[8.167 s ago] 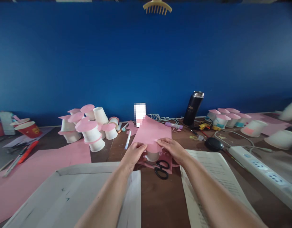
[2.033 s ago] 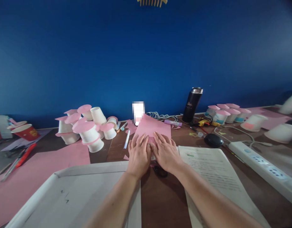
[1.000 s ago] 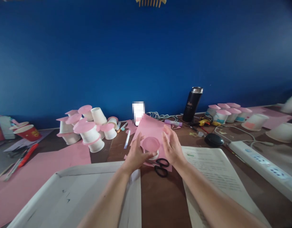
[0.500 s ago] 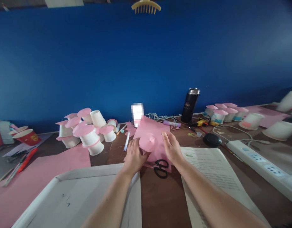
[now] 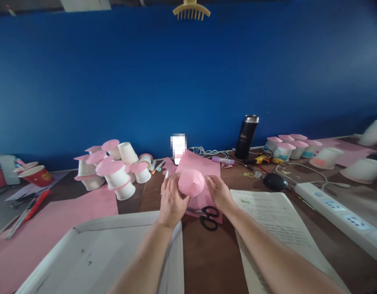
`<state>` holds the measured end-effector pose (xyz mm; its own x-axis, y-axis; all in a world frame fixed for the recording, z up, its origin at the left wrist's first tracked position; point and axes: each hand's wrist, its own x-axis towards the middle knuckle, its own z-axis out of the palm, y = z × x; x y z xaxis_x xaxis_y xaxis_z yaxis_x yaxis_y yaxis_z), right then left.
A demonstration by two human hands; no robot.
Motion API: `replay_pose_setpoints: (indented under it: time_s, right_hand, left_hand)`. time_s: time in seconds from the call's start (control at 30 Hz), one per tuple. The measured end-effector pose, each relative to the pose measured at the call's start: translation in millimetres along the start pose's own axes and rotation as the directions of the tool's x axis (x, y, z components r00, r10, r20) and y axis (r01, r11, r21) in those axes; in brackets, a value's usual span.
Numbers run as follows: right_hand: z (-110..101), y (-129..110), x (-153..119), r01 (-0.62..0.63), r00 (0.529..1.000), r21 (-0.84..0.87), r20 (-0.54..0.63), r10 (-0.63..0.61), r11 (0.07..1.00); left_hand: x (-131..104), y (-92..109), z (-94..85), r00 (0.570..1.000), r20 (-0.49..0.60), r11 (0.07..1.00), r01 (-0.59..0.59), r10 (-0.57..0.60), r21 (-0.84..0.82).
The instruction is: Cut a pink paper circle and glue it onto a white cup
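A round pink paper piece (image 5: pixel 191 183), shaped like a shallow cone, is held at its left edge by my left hand (image 5: pixel 172 199). My right hand (image 5: pixel 219 193) is just beside its right edge, fingers bent together; whether it grips anything is hard to make out. Beneath the cone, a larger pink sheet (image 5: pixel 203 163) lies on the brown table. Black-handled scissors (image 5: pixel 209 218) rest at that sheet's near edge, between my forearms.
White cups with pink paper tops (image 5: pixel 114 175) stand back left, more (image 5: pixel 284 151) back right. A black bottle (image 5: pixel 246 136) is near the blue wall. Around lie a white tray (image 5: pixel 114 222), printed papers (image 5: pixel 268 220), a power strip (image 5: pixel 335 208) and red cups (image 5: pixel 37 175).
The cone has turned a little and now shows more fully between my hands. My right hand has shifted slightly down and left, closer to it.
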<state>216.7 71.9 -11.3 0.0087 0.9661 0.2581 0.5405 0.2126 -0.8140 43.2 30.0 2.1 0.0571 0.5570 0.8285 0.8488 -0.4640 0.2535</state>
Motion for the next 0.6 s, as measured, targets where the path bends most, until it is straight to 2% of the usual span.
replay_pose_setpoints:
  time_s: [0.1,0.2,0.3,0.37,0.47,0.6]
  right_hand:
    - [0.3,-0.8,-1.2,0.011,1.0,-0.008,0.017,-0.011,1.0]
    - [0.2,-2.1,-2.3,0.049,0.999,0.06,0.001,-0.049,0.997]
    - [-0.1,-5.1,-4.8,0.112,0.993,0.181,-0.065,-0.102,0.977]
    - [-0.6,-8.7,-7.9,0.197,0.977,0.209,-0.126,-0.173,0.958]
    - [-2.3,-16.9,-14.7,0.346,0.931,0.119,-0.165,-0.325,0.931]
    - [-4.3,-28.9,-24.1,0.435,0.89,-0.061,-0.122,-0.439,0.898]
  left_hand:
    - [-1.1,-1.7,1.2,1.0,0.008,1.0,0.0,0.0,0.031]
    - [-2.5,-3.9,2.9,1.0,0.017,0.996,0.022,-0.023,0.083]
    - [-3.2,-4.3,3.6,0.997,0.03,0.989,0.063,-0.068,0.137]
    - [-3.4,-3.6,3.4,0.995,0.046,0.983,0.078,-0.087,0.167]
    - [-4.6,-2.5,3.5,0.99,0.084,0.974,0.09,-0.109,0.207]
    - [-7.4,-2.9,5.8,0.989,0.116,0.97,0.056,-0.086,0.236]
